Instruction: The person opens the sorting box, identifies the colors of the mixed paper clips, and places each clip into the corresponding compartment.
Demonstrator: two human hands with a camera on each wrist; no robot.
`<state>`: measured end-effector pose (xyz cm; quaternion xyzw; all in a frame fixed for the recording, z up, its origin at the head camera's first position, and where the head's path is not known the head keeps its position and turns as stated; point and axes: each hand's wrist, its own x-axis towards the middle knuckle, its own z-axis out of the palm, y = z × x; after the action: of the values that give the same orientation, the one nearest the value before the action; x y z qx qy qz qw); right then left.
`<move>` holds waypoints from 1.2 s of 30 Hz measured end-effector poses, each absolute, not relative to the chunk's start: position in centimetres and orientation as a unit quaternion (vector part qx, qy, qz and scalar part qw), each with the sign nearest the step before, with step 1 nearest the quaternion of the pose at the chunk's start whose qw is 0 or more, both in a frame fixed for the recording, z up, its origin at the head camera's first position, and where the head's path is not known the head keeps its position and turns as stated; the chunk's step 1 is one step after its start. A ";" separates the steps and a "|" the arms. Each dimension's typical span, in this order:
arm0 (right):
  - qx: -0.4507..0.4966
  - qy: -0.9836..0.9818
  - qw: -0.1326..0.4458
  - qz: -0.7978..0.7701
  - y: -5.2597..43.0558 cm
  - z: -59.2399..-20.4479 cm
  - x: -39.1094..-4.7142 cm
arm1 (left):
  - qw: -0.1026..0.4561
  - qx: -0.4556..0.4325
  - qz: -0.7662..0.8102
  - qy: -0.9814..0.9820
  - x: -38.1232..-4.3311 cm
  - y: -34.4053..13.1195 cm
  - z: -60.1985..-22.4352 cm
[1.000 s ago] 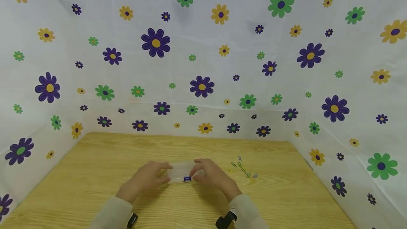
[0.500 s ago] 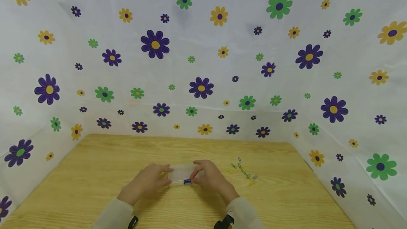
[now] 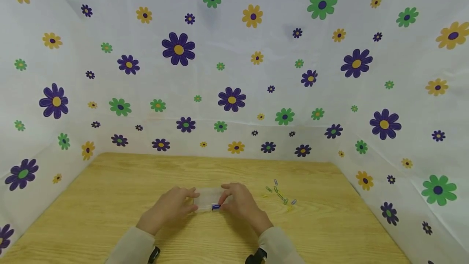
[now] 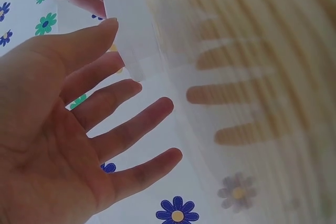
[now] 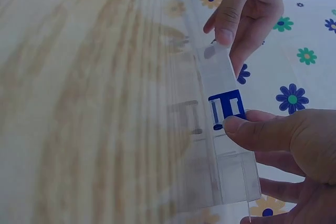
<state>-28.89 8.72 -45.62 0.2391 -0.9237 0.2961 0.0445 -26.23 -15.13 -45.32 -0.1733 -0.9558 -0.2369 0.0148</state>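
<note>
A clear plastic box with a blue latch on its near side lies on the wooden table between both hands. My left hand holds the box's left end, thumb in front and fingers farther back. Seen in the left wrist view, that hand's fingers are spread, with the thumb tip close to the box edge. My right hand holds the right end. Its thumb presses at the blue latch in the right wrist view, while its other fingers reach behind the box wall.
Several coloured paper clips lie scattered on the wooden table, right of the box. A white sheet with printed flowers encloses the table at the back and both sides.
Both hands stay at the ends of the box. The right fingertips have shifted slightly onto the blue latch, which looks a little more covered. The paper clips have not moved.
</note>
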 end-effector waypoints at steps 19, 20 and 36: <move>0.335 -0.907 0.028 0.254 9.8 -45.6 -29.6 | 0.021 -0.178 -0.230 -0.957 -25.8 -14.8 -44.8; 0.342 -0.905 0.034 0.250 9.8 -45.6 -29.6 | 0.021 -0.180 -0.229 -0.957 -25.8 -14.8 -44.8; 0.419 -0.889 0.041 0.177 10.0 -45.0 -30.0 | 0.015 -0.168 -0.225 -0.960 -25.9 -15.1 -44.4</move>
<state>-30.01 9.96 -45.03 0.4195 -0.8894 0.1772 0.0411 -25.89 -15.10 -44.44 -0.1682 -0.9596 -0.2252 0.0147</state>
